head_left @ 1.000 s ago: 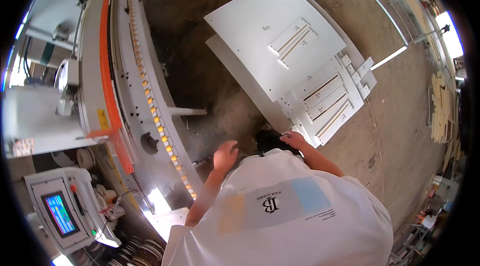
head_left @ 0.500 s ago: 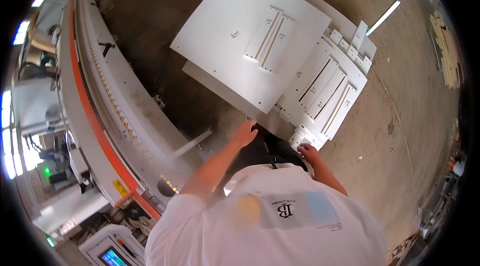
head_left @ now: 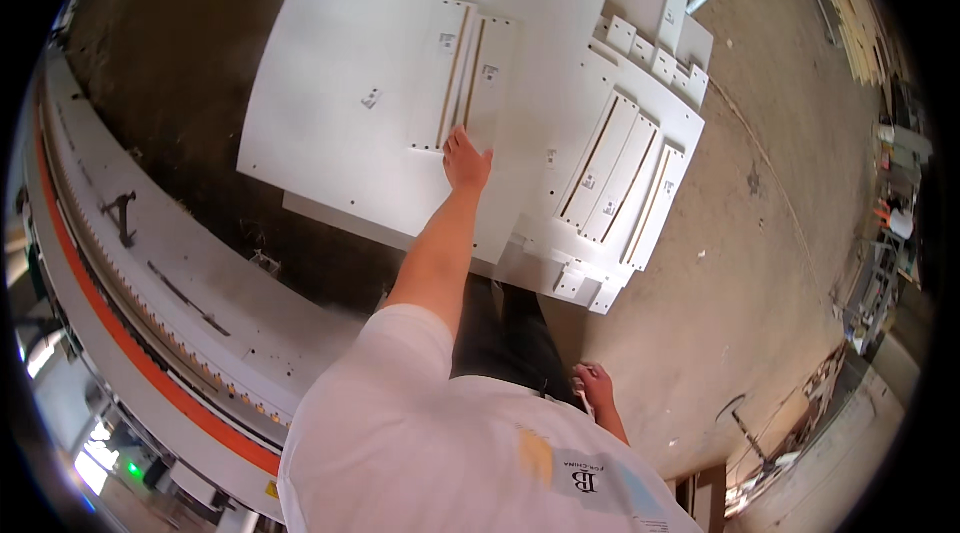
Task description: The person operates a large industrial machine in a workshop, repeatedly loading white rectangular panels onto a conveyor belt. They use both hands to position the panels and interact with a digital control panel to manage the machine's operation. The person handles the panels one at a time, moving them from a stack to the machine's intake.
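Note:
My left hand (head_left: 466, 161) reaches out over a large white panel (head_left: 340, 133) on a stack. Its thumb is spread from the fingers, and the fingertips are at the near end of two narrow white grooved boards: the left board (head_left: 443, 73) and the right board (head_left: 493, 73). Whether they touch the wood, I cannot tell. My right hand (head_left: 596, 385) hangs low beside my hip with curled fingers; what is inside them, if anything, is hidden.
More grooved white boards (head_left: 600, 163) lie to the right on the stack, with small white blocks (head_left: 640, 50) behind them. A long machine with an orange stripe (head_left: 140, 363) runs along the left. Wooden strips (head_left: 845, 13) lie at the far right.
My left hand has gone from beside the stack's near edge forward to the grooved boards. My right hand has drawn back towards my hip. The view has shifted, showing the stack further left.

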The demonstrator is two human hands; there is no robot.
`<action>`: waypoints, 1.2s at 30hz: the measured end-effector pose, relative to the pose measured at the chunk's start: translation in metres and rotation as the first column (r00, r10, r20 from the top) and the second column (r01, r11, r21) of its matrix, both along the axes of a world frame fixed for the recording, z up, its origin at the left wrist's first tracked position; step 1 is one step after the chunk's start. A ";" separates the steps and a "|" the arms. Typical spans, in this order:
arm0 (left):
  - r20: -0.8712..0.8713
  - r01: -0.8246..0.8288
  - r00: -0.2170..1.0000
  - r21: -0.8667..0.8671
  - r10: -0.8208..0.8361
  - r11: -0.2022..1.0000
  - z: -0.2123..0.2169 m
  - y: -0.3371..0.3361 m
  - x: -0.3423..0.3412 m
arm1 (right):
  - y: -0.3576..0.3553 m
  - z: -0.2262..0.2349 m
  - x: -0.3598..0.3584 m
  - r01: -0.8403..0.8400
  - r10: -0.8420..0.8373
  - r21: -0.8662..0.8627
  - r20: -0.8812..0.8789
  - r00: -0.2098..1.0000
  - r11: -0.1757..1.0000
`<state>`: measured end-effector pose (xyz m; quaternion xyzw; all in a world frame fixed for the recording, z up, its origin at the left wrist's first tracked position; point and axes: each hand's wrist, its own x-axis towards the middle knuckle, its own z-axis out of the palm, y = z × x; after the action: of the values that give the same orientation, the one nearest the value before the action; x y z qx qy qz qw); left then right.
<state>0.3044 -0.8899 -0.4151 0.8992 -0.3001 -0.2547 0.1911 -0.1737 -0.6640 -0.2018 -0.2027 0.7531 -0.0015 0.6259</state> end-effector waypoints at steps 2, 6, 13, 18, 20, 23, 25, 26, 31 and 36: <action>0.053 -0.036 0.998 0.025 0.035 0.999 -0.001 -0.015 -0.007 | 0.011 -0.011 0.015 -0.023 0.023 -0.002 0.037 0.999 1.000; 0.141 -0.099 0.986 0.101 0.084 0.990 -0.005 -0.029 -0.018 | -0.017 0.019 0.079 -0.176 0.178 -0.078 0.032 0.983 0.981; 0.093 -0.149 0.984 -0.063 0.154 0.987 -0.067 -0.012 0.010 | -0.044 0.027 0.097 -0.098 0.099 -0.059 0.010 0.995 0.993; -0.014 -0.044 0.999 -0.158 0.042 0.986 -0.018 -0.015 0.026 | -0.033 0.021 0.088 -0.074 0.074 -0.019 -0.006 0.997 0.997; 0.001 0.049 0.999 -0.178 -0.050 0.983 -0.019 -0.016 0.019 | -0.033 0.018 0.087 -0.088 0.088 -0.008 -0.006 0.996 0.996; 0.050 0.254 0.967 -0.097 -0.251 0.962 -0.020 -0.025 -0.015 | -0.032 0.014 0.087 -0.142 0.141 -0.014 -0.020 0.990 0.990; 0.097 0.424 0.899 0.044 -0.426 0.905 -0.001 -0.042 -0.039 | -0.037 0.019 0.094 -0.166 0.166 -0.017 -0.032 0.986 0.986; 0.106 0.425 0.899 0.016 -0.424 0.905 0.001 -0.049 -0.051 | -0.041 0.023 0.095 -0.172 0.171 -0.021 -0.031 0.985 0.985; 0.084 0.384 0.916 0.093 -0.391 0.919 0.002 -0.093 -0.065 | -0.041 0.023 0.087 -0.177 0.173 -0.060 -0.056 0.983 0.982; 0.257 0.352 0.908 -0.035 -0.332 0.935 -0.043 -0.087 -0.036 | -0.038 0.027 0.077 -0.166 0.162 -0.048 -0.079 0.984 0.985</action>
<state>0.2682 -0.9769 -0.4581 0.8487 -0.4846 -0.1583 0.1406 -0.0972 -0.7018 -0.1746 -0.2808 0.7563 0.0373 0.5897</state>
